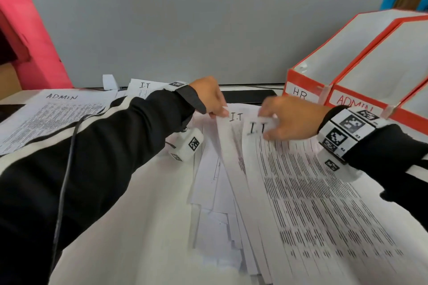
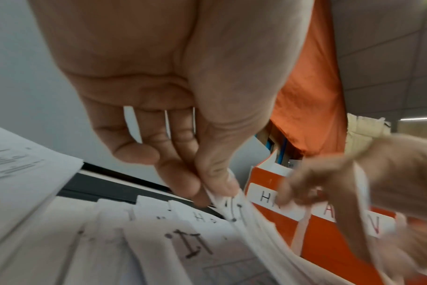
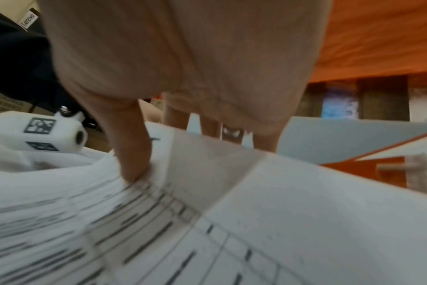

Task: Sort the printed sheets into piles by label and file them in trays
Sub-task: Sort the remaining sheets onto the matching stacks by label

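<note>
Fanned printed sheets (image 1: 301,192) spread just left of HR tray (image 1: 301,92), mid-sort. Left hand (image 1: 209,97) pinching corner of sheet marked I.T (image 1: 234,120); right hand (image 1: 291,120) grasping the next I.T sheet. Next: carry over to far-left I.T pile (image 1: 143,88).

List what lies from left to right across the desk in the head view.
ADMIN sheet pile → left hand pinching an I.T sheet → right hand on the fanned sheets → HR tray → ADMIN tray.
</note>
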